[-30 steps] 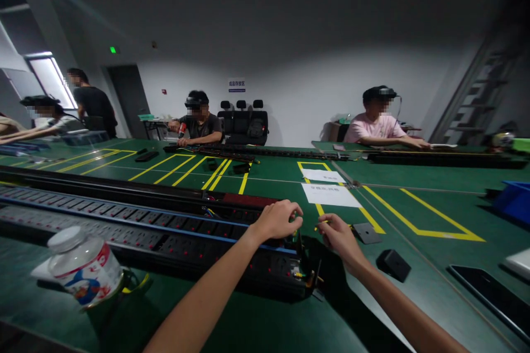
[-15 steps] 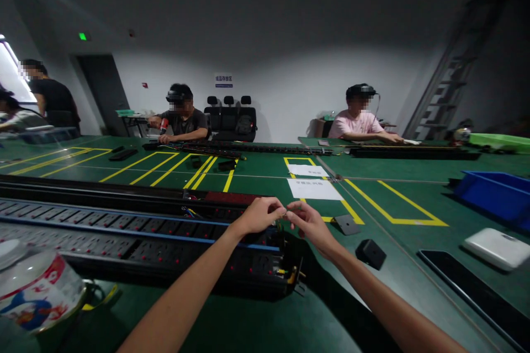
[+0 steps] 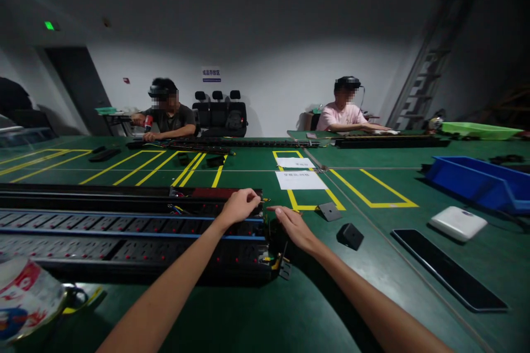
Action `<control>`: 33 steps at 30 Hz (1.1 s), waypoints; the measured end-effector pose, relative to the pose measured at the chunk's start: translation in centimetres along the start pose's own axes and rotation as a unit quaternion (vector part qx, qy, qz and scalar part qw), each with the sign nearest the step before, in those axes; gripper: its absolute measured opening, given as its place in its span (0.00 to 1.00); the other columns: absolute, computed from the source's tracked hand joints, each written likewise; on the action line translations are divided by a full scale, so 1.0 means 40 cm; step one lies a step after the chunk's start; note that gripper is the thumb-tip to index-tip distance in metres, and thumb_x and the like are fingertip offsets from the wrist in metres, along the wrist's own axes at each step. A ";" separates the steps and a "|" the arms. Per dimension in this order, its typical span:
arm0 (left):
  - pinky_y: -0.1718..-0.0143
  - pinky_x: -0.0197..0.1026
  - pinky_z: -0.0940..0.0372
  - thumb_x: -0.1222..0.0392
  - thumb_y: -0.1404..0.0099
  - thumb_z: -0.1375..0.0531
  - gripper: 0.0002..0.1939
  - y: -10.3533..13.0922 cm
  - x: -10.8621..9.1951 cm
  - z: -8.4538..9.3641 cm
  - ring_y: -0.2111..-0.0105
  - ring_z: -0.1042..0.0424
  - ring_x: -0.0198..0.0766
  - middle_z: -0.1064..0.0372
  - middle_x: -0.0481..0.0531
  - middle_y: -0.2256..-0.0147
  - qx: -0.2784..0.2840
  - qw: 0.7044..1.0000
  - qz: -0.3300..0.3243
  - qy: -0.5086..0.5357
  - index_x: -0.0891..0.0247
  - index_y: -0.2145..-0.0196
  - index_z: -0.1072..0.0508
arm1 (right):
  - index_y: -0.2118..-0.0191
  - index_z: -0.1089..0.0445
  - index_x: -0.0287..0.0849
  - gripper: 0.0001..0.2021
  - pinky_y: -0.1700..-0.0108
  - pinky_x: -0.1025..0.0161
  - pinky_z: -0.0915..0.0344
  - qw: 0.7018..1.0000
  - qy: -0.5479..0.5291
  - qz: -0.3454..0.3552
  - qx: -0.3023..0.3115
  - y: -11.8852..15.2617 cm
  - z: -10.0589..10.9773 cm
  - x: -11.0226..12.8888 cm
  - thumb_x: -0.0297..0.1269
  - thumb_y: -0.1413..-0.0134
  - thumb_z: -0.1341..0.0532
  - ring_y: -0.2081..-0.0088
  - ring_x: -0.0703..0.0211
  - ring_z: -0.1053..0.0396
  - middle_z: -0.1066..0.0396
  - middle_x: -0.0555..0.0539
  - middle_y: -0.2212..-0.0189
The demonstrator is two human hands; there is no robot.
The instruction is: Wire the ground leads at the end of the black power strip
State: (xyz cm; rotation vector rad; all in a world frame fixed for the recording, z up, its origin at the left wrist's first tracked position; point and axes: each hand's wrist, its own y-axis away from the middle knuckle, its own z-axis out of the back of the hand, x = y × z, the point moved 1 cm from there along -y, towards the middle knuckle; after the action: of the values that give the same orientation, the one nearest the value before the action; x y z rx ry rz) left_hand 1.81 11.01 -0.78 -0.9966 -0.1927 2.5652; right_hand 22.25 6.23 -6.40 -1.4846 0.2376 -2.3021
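on the surface point(image 3: 248, 320), socket strips point(image 3: 151, 250) lie at left, the jar point(image 3: 31, 299) in front of them. right of their ends sit the bracket point(image 3: 329, 211) and, before it, the block point(image 3: 350, 236). farther right lies the phone point(image 3: 449, 270), with the case point(image 3: 457, 224) and then the bin point(image 3: 470, 186) behind. paper sheets point(image 3: 301, 181) lie behind the bracket.

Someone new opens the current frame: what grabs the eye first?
Likely the left hand, over the right end of the long black socket strips, and the right hand, just past that end. Next, the bright blue bin at the right edge of the green table, and the printed jar, cut off at lower left.
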 end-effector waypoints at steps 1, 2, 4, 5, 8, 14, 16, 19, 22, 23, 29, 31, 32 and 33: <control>0.66 0.38 0.36 0.50 0.34 0.44 0.15 0.004 -0.003 0.001 0.67 0.25 0.41 0.22 0.52 0.69 0.015 1.000 0.006 -0.008 0.61 0.68 0.22 | 0.48 0.25 0.44 0.28 0.51 0.53 0.34 1.000 0.015 0.008 0.007 -0.001 -0.001 -0.001 0.58 0.32 0.53 0.54 0.48 0.30 0.24 0.42 0.56; 0.66 0.38 0.36 0.50 0.34 0.44 0.16 0.007 -0.006 0.002 0.68 0.25 0.40 0.22 0.52 0.69 0.028 0.999 0.010 -0.015 0.61 0.69 0.22 | 0.47 0.25 0.45 0.28 0.50 0.53 0.35 0.999 0.029 0.015 0.015 -0.001 -0.003 -0.002 0.58 0.32 0.53 0.54 0.48 0.30 0.25 0.42 0.56; 0.66 0.37 0.36 0.49 0.34 0.45 0.17 0.011 -0.012 0.005 0.68 0.25 0.40 0.21 0.52 0.69 0.041 0.999 0.015 -0.029 0.61 0.69 0.21 | 0.46 0.25 0.46 0.28 0.51 0.53 0.36 0.998 0.059 0.023 0.024 -0.003 -0.005 -0.005 0.57 0.31 0.54 0.55 0.49 0.30 0.25 0.42 0.57; 0.66 0.38 0.36 0.49 0.34 0.45 0.17 0.012 -0.015 0.006 0.68 0.25 0.41 0.21 0.52 0.69 0.042 0.998 0.017 -0.037 0.61 0.69 0.21 | 0.47 0.25 0.46 0.28 0.51 0.54 0.36 0.997 0.073 0.025 0.025 -0.004 -0.007 -0.005 0.57 0.31 0.55 0.56 0.49 0.30 0.25 0.43 0.59; 0.65 0.38 0.36 0.50 0.34 0.45 0.17 0.015 -0.020 0.007 0.67 0.24 0.41 0.21 0.52 0.68 0.042 0.997 0.025 -0.063 0.60 0.69 0.21 | 0.53 0.22 0.45 0.29 0.56 0.56 0.36 0.994 0.100 0.027 0.022 -0.008 -0.009 -0.005 0.57 0.31 0.55 0.61 0.50 0.30 0.27 0.44 0.66; 0.64 0.38 0.35 0.52 0.35 0.43 0.13 0.019 -0.028 0.007 0.64 0.23 0.42 0.20 0.53 0.64 0.044 0.994 0.040 -0.096 0.58 0.64 0.20 | 0.47 0.25 0.46 0.27 0.52 0.54 0.36 0.996 0.079 0.038 0.017 -0.006 -0.008 -0.001 0.56 0.31 0.54 0.57 0.49 0.29 0.25 0.43 0.60; 0.63 0.38 0.34 0.52 0.36 0.42 0.12 0.020 -0.029 0.005 0.63 0.23 0.43 0.20 0.52 0.63 0.053 0.993 0.038 -0.099 0.56 0.63 0.20 | 0.47 0.25 0.46 0.26 0.50 0.53 0.36 0.997 0.072 0.036 0.016 -0.004 -0.007 -0.003 0.55 0.31 0.53 0.54 0.48 0.29 0.25 0.42 0.57; 0.61 0.40 0.33 0.51 0.36 0.42 0.12 0.019 -0.029 0.003 0.61 0.23 0.44 0.20 0.52 0.62 0.054 0.992 0.044 -0.101 0.55 0.63 0.20 | 0.48 0.25 0.46 0.26 0.49 0.52 0.36 0.997 0.074 0.029 0.022 -0.005 -0.008 -0.009 0.56 0.31 0.52 0.54 0.47 0.29 0.24 0.42 0.56; 0.61 0.40 0.33 0.50 0.36 0.42 0.11 0.019 -0.030 0.002 0.61 0.23 0.45 0.21 0.50 0.63 0.049 0.993 0.048 -0.096 0.54 0.64 0.21 | 0.47 0.25 0.45 0.27 0.50 0.52 0.36 0.996 0.079 0.032 0.028 -0.006 -0.008 -0.012 0.56 0.31 0.53 0.54 0.46 0.28 0.23 0.41 0.54; 0.61 0.40 0.33 0.50 0.36 0.42 0.11 0.018 -0.031 0.002 0.60 0.23 0.45 0.21 0.50 0.62 0.048 0.993 0.048 -0.093 0.54 0.63 0.21 | 0.46 0.25 0.45 0.27 0.50 0.52 0.36 0.996 0.080 0.034 0.027 -0.006 -0.008 -0.011 0.56 0.31 0.53 0.53 0.46 0.28 0.23 0.41 0.54; 0.61 0.39 0.34 0.53 0.37 0.42 0.11 0.015 -0.030 0.004 0.60 0.23 0.44 0.21 0.50 0.61 0.052 0.994 0.044 -0.090 0.54 0.60 0.22 | 0.46 0.26 0.45 0.28 0.58 0.57 0.35 0.994 0.098 0.030 0.033 -0.007 -0.004 0.009 0.56 0.30 0.55 0.62 0.50 0.27 0.23 0.45 0.65; 0.61 0.40 0.34 0.52 0.37 0.42 0.11 0.013 -0.029 0.004 0.60 0.23 0.45 0.21 0.50 0.61 0.056 0.993 0.048 -0.092 0.53 0.60 0.22 | 0.46 0.26 0.46 0.27 0.61 0.60 0.36 0.993 0.105 0.032 0.037 -0.007 -0.003 0.013 0.55 0.30 0.56 0.64 0.52 0.27 0.24 0.46 0.67; 0.61 0.40 0.34 0.52 0.37 0.42 0.11 0.012 -0.029 0.005 0.59 0.23 0.45 0.21 0.50 0.61 0.057 0.993 0.047 -0.091 0.53 0.60 0.21 | 0.46 0.26 0.46 0.27 0.61 0.61 0.36 0.993 0.109 0.030 0.035 -0.007 -0.003 0.014 0.55 0.30 0.56 0.64 0.52 0.27 0.24 0.47 0.68; 0.61 0.40 0.34 0.53 0.37 0.42 0.11 0.012 -0.029 0.005 0.59 0.23 0.45 0.21 0.50 0.61 0.060 0.993 0.046 -0.091 0.53 0.60 0.21 | 0.45 0.26 0.46 0.27 0.62 0.61 0.37 0.993 0.112 0.028 0.033 -0.007 -0.002 0.014 0.55 0.30 0.56 0.64 0.53 0.28 0.25 0.47 0.69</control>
State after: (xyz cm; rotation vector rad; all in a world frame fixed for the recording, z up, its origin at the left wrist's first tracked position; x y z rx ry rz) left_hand 2.31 10.12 -0.02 -0.7456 -0.0409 2.7162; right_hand 21.90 6.28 -5.88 -1.1726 0.2594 -2.4064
